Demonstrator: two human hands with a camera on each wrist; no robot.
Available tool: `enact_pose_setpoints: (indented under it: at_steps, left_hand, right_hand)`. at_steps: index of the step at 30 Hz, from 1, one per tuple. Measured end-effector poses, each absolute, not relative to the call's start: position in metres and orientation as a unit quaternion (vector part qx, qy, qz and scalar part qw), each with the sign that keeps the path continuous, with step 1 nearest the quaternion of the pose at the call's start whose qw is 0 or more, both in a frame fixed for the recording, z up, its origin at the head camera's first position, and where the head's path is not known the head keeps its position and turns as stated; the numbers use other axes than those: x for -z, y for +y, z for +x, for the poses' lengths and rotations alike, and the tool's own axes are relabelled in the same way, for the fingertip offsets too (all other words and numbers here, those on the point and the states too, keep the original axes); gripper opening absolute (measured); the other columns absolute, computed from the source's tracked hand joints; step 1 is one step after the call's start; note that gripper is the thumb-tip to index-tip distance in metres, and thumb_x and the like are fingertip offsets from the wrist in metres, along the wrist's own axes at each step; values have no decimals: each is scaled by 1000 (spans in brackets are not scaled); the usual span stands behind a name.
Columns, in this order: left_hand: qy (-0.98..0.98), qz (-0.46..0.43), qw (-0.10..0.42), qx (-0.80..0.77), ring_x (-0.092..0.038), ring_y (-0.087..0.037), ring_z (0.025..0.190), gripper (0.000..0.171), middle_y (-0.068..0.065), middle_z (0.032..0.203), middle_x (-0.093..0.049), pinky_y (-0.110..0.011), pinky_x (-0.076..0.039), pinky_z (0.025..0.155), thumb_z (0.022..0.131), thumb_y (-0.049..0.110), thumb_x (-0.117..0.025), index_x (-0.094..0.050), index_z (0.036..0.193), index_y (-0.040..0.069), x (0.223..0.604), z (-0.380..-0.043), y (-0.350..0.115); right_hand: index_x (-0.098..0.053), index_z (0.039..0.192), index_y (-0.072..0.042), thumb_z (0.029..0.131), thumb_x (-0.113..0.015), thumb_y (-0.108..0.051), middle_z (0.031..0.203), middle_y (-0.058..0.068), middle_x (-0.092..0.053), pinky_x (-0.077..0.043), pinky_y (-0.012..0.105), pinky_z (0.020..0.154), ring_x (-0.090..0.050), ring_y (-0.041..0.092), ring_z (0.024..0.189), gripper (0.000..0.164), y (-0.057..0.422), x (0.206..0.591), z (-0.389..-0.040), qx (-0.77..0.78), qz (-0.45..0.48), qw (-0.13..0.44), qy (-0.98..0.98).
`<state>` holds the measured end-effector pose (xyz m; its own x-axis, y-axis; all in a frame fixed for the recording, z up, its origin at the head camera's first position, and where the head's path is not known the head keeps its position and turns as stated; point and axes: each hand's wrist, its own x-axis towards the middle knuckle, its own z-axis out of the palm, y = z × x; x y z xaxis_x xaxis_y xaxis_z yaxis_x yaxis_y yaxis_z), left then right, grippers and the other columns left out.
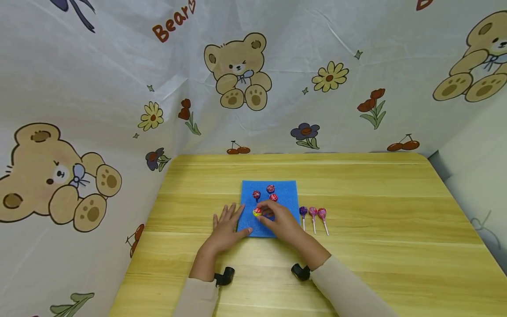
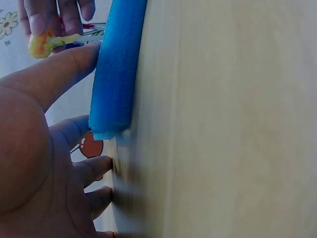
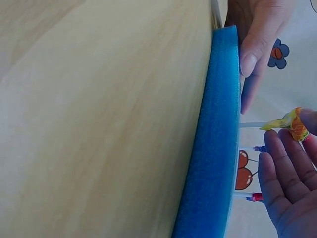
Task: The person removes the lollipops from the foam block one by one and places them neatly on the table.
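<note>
A blue foam block [image 1: 287,188] lies flat on the wooden table. My right hand [image 1: 286,223] pinches a yellow-and-red wrapped lollipop [image 1: 257,211] by its candy head; in the right wrist view the white stick of this lollipop [image 3: 294,125] runs down to the foam's top. Three more lollipops stand upright in the block: a dark red one [image 1: 256,194], another dark red one [image 1: 270,189] and a red one [image 1: 273,197]. With fingers spread, my left hand [image 1: 225,232] rests at the block's left side, its thumb on the near-left corner and its other fingertips reaching the table.
To the right of the block lie a purple lollipop [image 1: 303,211], a pink lollipop [image 1: 313,211] and a darker pink lollipop [image 1: 322,213], sticks toward me. A bear-print cloth [image 1: 277,127] hangs behind and left of the table [image 1: 376,246].
</note>
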<state>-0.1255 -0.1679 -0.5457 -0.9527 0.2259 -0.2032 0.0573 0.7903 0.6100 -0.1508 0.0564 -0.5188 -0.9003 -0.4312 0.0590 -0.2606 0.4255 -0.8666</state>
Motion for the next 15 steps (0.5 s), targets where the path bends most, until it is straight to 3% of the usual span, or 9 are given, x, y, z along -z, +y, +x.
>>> enact_pose_setpoints:
  at_steps: [15]
  left_hand:
    - [936,73,135,-318,3,-38,159,84,-10,172,-12,-70,11,120,94,57,-63,-24,162,28,545,-125,-167]
  right_hand:
    - [-63,126,-12,97,-69,-15,113,1,-69,-57,38,95,-67,18,106,31,59,506,-148,514,-194,62,834]
